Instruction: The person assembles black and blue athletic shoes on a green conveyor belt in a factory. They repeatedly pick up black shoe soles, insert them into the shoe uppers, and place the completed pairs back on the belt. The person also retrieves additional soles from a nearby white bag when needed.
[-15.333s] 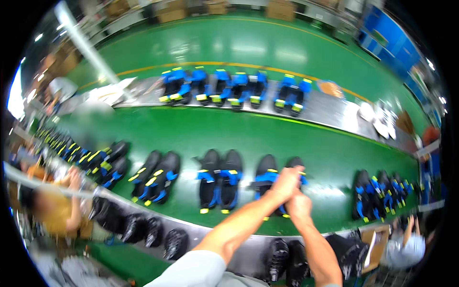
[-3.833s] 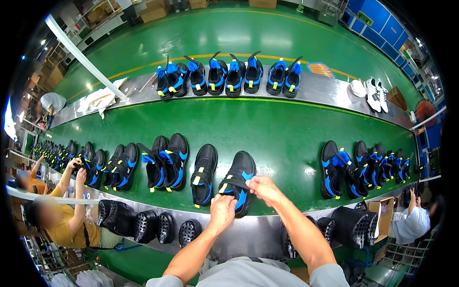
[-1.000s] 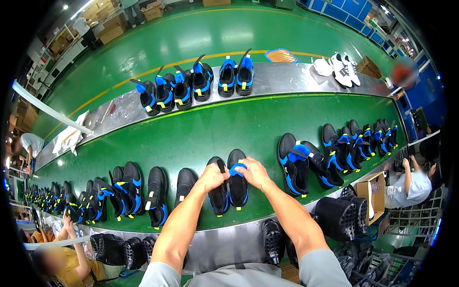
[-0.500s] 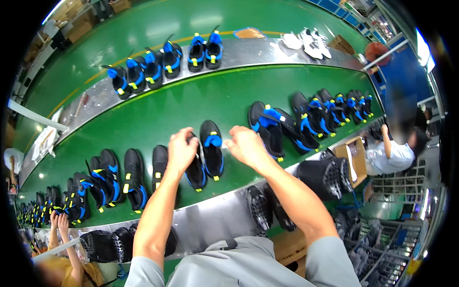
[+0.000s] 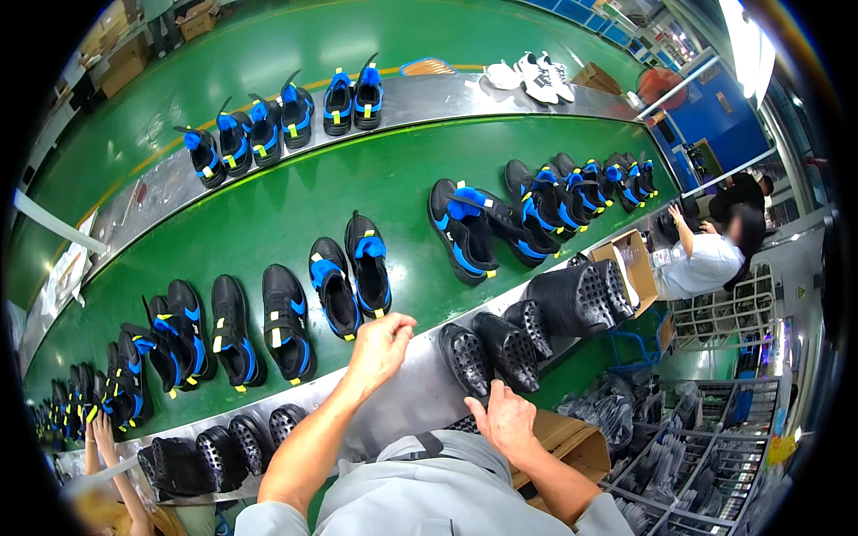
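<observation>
A pair of black-and-blue sneakers stands on the green belt ahead of me: the left shoe [image 5: 334, 290] and the right shoe [image 5: 368, 263], close together, openings showing. My left hand [image 5: 382, 347] hovers just below the right shoe's heel, fingers curled in and nothing visible between them. Lower right, my right hand [image 5: 508, 420] is at the near end of a black sole-shaped piece with round holes [image 5: 465, 357], thumb and forefinger apart. Whether it touches that piece I cannot tell. Beside it lie more such black pieces [image 5: 505, 353].
More sneakers [image 5: 288, 322] line the belt leftward, and others [image 5: 460, 232] rightward. A metal ledge [image 5: 375, 415] runs along the near side, holding black stacks [image 5: 576, 295] and a carton [image 5: 630, 268]. Sneakers [image 5: 295, 116] and white shoes [image 5: 541, 76] stand on the far ledge. Co-workers [image 5: 706, 259] are at both sides.
Both hands have left the sneaker pair and come back toward me, the right one down to the black pieces. The view has shifted, so the shoes sit farther left.
</observation>
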Demonstrator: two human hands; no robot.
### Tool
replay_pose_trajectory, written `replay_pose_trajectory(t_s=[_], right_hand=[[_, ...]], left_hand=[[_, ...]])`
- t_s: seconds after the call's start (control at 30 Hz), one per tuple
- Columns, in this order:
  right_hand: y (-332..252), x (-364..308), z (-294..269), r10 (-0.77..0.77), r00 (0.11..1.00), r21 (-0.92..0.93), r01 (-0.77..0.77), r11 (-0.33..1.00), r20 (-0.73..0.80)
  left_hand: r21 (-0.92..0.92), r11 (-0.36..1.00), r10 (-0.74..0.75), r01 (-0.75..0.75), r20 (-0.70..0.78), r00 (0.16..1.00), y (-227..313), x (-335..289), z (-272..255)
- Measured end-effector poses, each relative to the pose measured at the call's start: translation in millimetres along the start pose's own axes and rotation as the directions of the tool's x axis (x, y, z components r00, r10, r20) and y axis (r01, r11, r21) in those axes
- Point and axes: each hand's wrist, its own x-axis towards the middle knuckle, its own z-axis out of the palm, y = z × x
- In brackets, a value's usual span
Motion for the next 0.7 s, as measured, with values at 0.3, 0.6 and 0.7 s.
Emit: replay_pose_trajectory(t_s=[0.3, 0.6, 0.7], right_hand=[[-3.5, -3.5, -21.7, -0.031, 0.994, 0.15, 0.047, 0.988, -0.105], [-61.2, 83.8, -57.5, -0.094, 0.965, 0.559, -0.062, 0.827, 0.245], [-67.0, 115.7, -44.5, -0.164, 0.93, 0.53, -0.037, 0.847, 0.329]], left_hand=[[0.016, 1.0, -0.012, 0.01, 0.146, 0.989, -10.4, -26.6, 22.9], [-0.796, 0.605, -0.124, 0.024, -0.064, 0.99, -2.3, -13.7, 35.3], [-0.768, 0.64, -0.196, -0.013, -0.18, 0.964, -6.7, -3.3, 26.3]])
